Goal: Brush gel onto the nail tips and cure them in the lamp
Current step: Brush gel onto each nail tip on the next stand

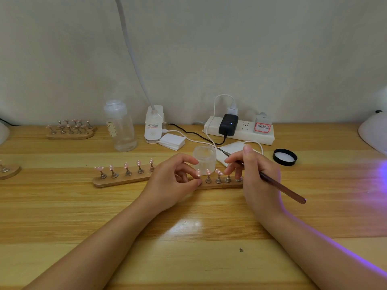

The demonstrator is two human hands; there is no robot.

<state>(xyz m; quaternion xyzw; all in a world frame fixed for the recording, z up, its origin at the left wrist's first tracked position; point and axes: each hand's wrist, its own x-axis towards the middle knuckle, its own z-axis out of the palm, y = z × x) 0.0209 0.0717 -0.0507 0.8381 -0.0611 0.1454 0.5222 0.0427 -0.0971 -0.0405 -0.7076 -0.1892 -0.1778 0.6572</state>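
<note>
On the wooden desk [188, 258] before me lies a long wooden holder [123, 181] with a row of pink nail tips [125, 165] standing on small metal stands. From the head camera I see my left hand [173, 185] at the middle of this holder, its thumb and fingers curled in and pinching one stand with its tip. My right hand [254, 172] is at the right end of the row, holding the brush [278, 188] like a pen, with the bristle end pointing back toward the open gel jar [204, 159], which stands just behind the holder. The black lid [284, 157] of the jar lies apart, to the right. At the far right edge sits the white curing lamp [374, 132], and violet light falls on the desk near it.

I judge that I am in the brushing step, and curing is not yet begun. The next move calls for a steady left hand on the stand and a light, thin stroke, so gel does not run over the edge of the tip.
</note>
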